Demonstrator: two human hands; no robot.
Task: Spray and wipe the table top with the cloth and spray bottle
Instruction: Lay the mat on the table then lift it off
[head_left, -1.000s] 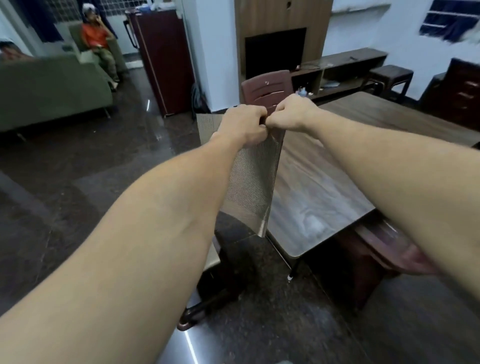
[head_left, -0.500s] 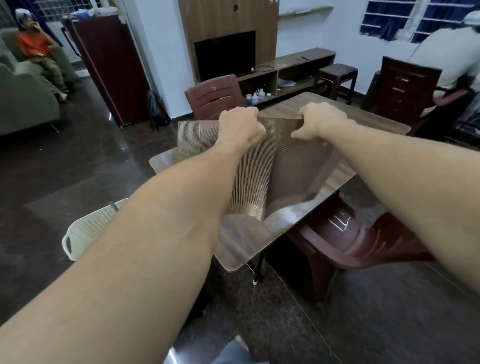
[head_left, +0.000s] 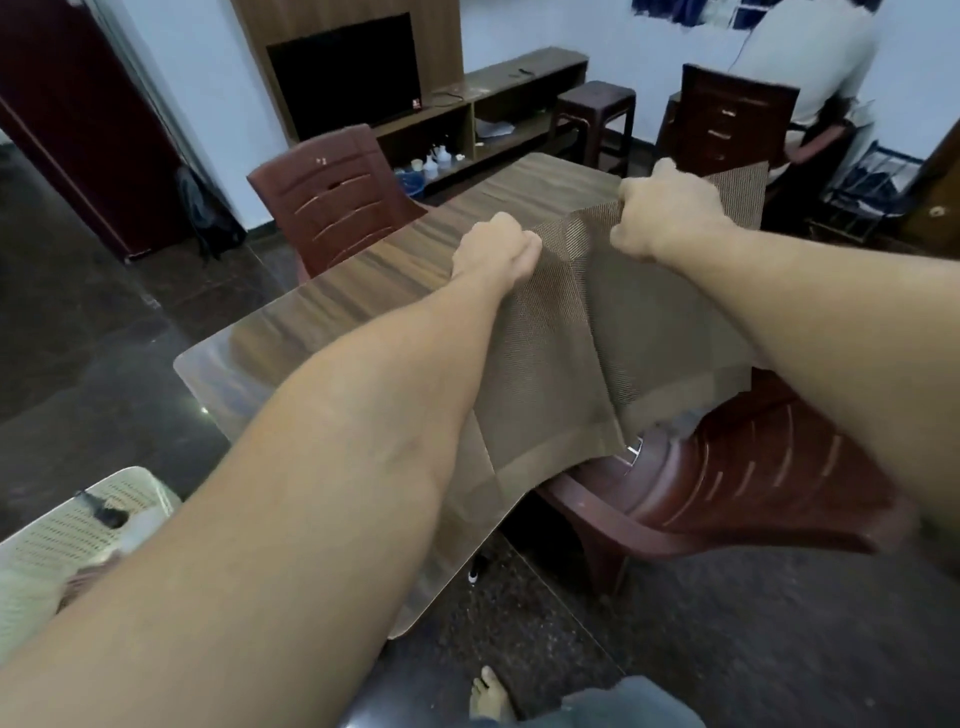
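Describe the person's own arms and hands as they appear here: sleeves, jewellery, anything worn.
Both forearms are bare right up to the frame edge, with no sleeve in view. The left hand and right hand wear no gloves, and no watch, bracelet or ring shows on the sides facing the camera. No markings are visible.

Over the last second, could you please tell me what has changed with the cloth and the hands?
The hands have drawn apart: the right hand went further right while the left hand held its end, so the brown woven cloth is stretched wider. It now hangs over the wood-grain table top instead of beside its edge. Both hands keep their grip on the cloth's top edge.
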